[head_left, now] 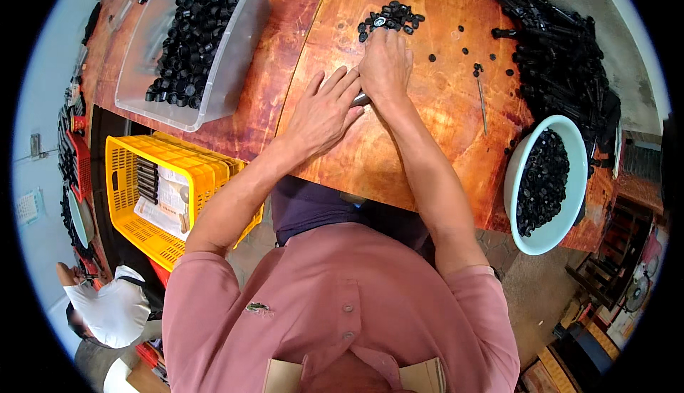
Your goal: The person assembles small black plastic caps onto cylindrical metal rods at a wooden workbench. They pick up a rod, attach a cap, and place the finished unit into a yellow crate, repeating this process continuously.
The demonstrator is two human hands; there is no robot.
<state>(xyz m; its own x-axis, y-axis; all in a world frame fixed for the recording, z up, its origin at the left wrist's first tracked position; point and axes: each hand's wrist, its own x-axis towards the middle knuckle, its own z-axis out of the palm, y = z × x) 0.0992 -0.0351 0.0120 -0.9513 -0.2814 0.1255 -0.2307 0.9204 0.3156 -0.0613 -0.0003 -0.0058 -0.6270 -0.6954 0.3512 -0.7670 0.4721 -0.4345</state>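
My left hand (324, 113) lies flat on the wooden table with its fingers stretched out. Beside its fingertips and under my right wrist, a short piece of a dark, shiny tube (362, 99) shows; the rest is covered. My right hand (385, 65) is closed, its fingers curled down at the near edge of a loose pile of small black caps (400, 17). Just beyond these fingers sits a small round piece with a pale ring (380, 22). Whatever the right fingertips grip is hidden behind the hand.
A clear plastic bin (246, 33) of black caps stands at left, above a yellow crate (149, 140) holding dark tubes. At right are a thin metal rod (483, 102), a heap of black parts (556, 58) and a pale blue basin (578, 152) of black pieces. Another person (110, 307) works at lower left.
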